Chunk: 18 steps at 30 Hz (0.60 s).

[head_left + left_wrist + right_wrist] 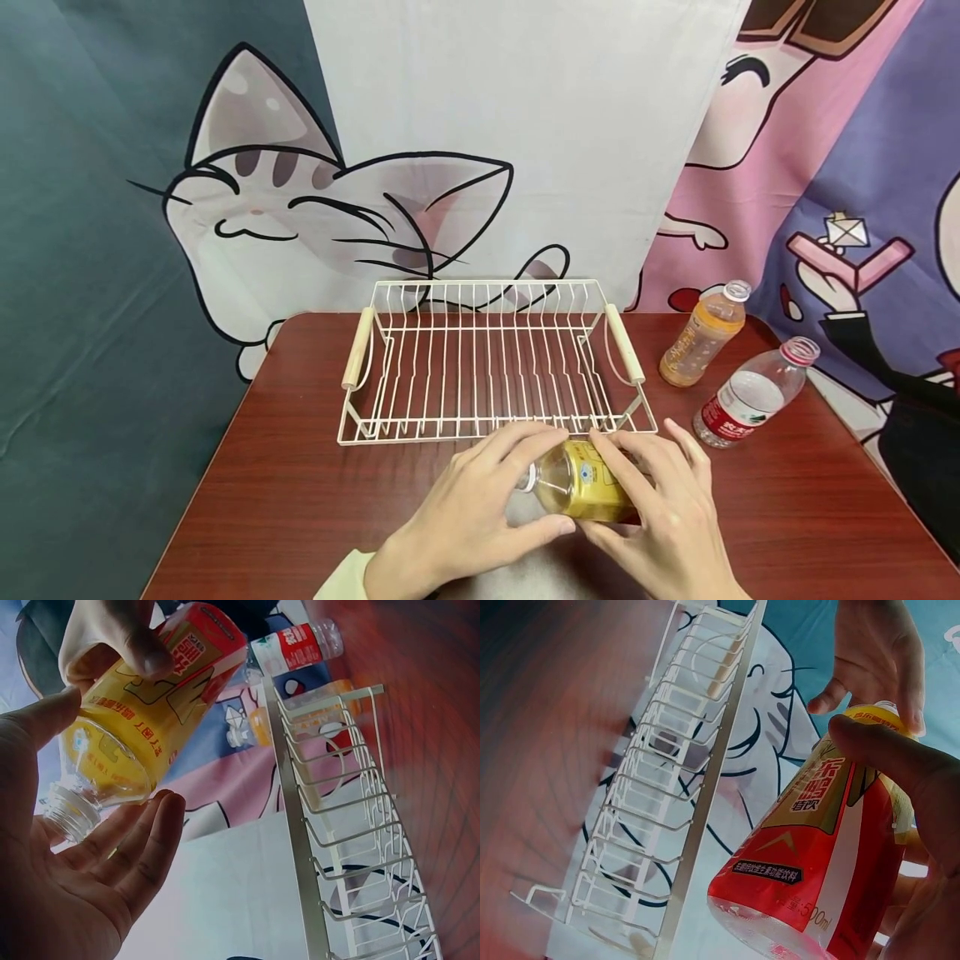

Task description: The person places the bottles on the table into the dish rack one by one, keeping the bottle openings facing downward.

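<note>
Both hands are on the same bottle here. The right hand (667, 517) has its fingers curled round the body of the yellow drink bottle (581, 490), gripping it over the red-and-yellow label; the right wrist view shows the thumb pressed across the label too. The left hand (468, 517) is at the neck end: fingers mostly straight and a bit apart, cupped loosely around the bottle's shoulder and mouth, thumb underneath. In the left wrist view the bare threaded neck sits in the palm with the fingertips (161, 814) just touching the plastic, so it's more of a cradle than a grip. I can't see a cap on it.

The bottle itself is tipped over on its side, held a little above the wooden table (285, 500), neck pointing toward the left hand, base toward the right. It still has yellowish liquid in it. It's just in front of the near edge of the white wire dish rack (491, 367) — close, but not inside it.

Further out: the rack sits in the middle of the table with wooden handles on both ends. To the right of it stands an orange drink bottle (703, 335) with a white cap, and just beside that a clear water bottle (753, 393) with a red label — both upright, well apart from the hands. Behind everything hangs a cartoon cat backdrop (300, 208).
</note>
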Tool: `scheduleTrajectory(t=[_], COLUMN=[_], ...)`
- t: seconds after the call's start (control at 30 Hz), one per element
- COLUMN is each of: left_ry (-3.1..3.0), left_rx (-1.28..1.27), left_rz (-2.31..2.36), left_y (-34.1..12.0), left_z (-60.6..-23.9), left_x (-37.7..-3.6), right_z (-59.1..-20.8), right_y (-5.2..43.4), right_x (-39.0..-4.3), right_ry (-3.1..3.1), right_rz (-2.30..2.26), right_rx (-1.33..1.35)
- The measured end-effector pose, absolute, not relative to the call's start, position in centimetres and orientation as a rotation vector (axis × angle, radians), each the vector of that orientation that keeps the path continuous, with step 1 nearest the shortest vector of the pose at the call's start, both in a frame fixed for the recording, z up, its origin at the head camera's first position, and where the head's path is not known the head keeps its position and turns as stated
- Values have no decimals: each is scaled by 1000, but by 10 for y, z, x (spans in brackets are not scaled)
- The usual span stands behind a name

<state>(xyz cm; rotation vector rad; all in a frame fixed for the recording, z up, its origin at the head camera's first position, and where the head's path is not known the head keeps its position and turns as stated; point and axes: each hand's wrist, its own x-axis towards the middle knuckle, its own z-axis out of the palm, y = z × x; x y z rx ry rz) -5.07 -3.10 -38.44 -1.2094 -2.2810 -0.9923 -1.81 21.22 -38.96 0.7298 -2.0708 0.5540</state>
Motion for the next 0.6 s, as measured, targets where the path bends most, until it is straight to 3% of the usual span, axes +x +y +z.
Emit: scheduleTrajectory(t=[0.6], left_ry=[-2212], left_rx=[-1215], left_rz=[-1020], left_y=[-29], left_z=[-385], left_x=[-50], right_z=[-394], right_y=[211], right_x=[-17], right_ry=[-2093], right_rz=[555], right_rx=[764])
